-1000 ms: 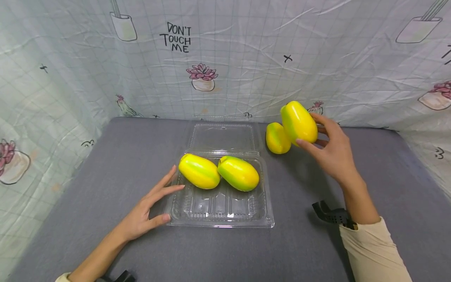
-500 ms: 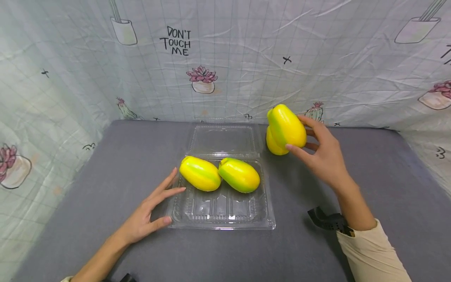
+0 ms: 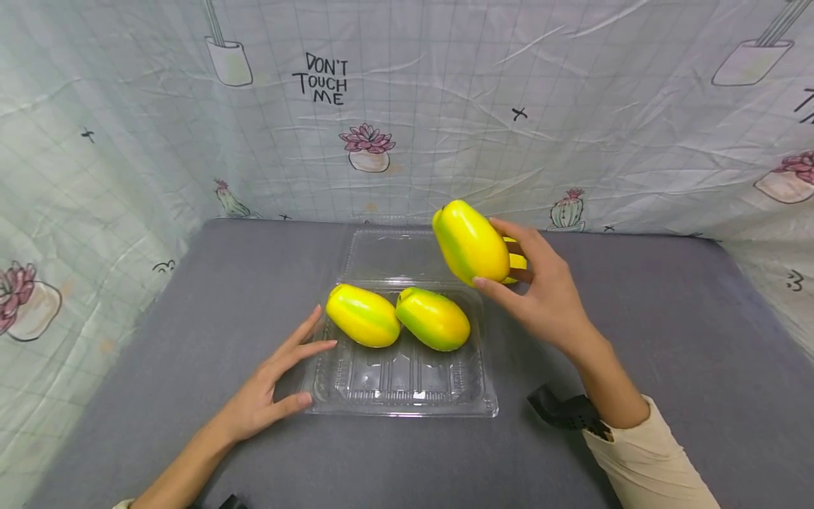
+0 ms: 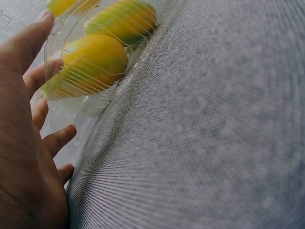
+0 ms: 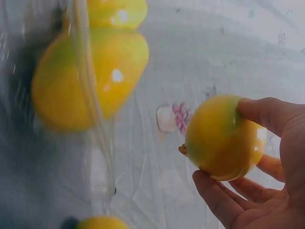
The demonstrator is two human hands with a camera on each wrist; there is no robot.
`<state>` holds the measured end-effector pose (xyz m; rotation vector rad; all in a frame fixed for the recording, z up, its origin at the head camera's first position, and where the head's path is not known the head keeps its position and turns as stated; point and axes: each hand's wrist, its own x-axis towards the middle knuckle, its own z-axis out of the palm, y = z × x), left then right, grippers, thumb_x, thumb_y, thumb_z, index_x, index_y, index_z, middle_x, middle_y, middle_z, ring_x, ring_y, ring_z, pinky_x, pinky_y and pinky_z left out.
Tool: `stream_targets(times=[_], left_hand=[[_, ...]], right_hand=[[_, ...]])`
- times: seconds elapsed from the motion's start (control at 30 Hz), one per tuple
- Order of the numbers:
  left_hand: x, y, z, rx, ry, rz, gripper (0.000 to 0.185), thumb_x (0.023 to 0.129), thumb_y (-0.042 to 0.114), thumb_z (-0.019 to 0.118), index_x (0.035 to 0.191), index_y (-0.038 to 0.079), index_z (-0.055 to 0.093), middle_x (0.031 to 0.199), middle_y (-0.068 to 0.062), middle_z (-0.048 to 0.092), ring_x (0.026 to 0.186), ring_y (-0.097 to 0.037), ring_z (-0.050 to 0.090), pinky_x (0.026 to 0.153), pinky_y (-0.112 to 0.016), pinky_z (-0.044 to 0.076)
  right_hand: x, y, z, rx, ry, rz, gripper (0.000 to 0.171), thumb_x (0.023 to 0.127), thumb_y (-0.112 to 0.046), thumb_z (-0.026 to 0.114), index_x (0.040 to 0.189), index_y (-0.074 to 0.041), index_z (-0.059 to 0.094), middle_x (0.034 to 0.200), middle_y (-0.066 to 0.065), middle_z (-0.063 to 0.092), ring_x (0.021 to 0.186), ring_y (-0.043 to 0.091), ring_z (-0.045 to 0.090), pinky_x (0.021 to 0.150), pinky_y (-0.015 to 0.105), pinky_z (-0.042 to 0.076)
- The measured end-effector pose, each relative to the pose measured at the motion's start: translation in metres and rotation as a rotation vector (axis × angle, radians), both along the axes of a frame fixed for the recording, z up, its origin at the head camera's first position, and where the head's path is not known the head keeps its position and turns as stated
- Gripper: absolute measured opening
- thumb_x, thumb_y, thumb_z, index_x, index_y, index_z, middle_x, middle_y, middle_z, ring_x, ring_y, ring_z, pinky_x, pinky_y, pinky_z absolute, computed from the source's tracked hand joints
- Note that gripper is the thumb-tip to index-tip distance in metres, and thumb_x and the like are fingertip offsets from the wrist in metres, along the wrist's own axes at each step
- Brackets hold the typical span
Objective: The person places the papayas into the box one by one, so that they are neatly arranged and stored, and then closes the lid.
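Leftward vs. 0.5 s ago: glossy yellow-green oval fruit [image 3: 470, 242], held aloft in the right hand [image 3: 540, 297], thumb & fingertips parted approx. the fruit's width, pressed to its skin. Just behind those fingers, mostly hidden: a second yellow oval fruit [image 3: 518, 263], then masked by the carried one. Skin looks slick; best keep thumb opposite fingers & ride high, w/ clearance over the pair below. Below-left of grip: clear-plastic hinged box [image 3: 407, 410], lid folded back, two yellow-green oval fruits [image 3: 362, 316] side by side in its rear half, unmoved. Farther left: left hand [image 3: 263, 392], fingers spread at box's edge, as before.
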<state>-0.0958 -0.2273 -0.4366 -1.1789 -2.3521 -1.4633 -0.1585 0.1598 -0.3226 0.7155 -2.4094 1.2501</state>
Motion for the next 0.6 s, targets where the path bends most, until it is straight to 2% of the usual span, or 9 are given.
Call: stream_targets(times=[0.2,0.37,0.6], left_hand=[[0.0,0.0,-0.001,0.001,0.006,-0.001,0.059,0.084,0.017,0.068,0.137,0.001,0.048,0.154,-0.027,0.012,0.14,-0.04,0.02,0.112,-0.027,0.014],[0.0,0.001,-0.001,0.002,0.015,-0.004,0.06,0.084,0.018,0.068,0.137,0.0,0.048,0.154,-0.028,0.013,0.14,-0.04,0.02,0.112,-0.028,0.014],[0.0,0.0,-0.001,0.001,0.017,-0.001,0.059,0.083,0.017,0.067,0.137,0.0,0.048,0.154,-0.027,0.013,0.141,-0.039,0.02,0.112,-0.028,0.013]], right_hand=[[0.007,-0.017,0.003,-0.038,-0.003,0.082,0.073,0.078,-0.014,0.08,0.141,-0.024,0.045,0.129,-0.003,0.051,0.111,0.017,0.057,0.08,0.034,0.053],[0.014,-0.027,0.004,-0.019,0.0,0.131,0.073,0.078,-0.015,0.08,0.141,-0.02,0.044,0.127,-0.001,0.051,0.108,0.018,0.057,0.079,0.034,0.054],[0.022,-0.038,0.001,-0.019,-0.012,0.189,0.072,0.079,-0.015,0.079,0.142,-0.016,0.043,0.136,-0.002,0.048,0.112,0.018,0.052,0.08,0.031,0.053]])
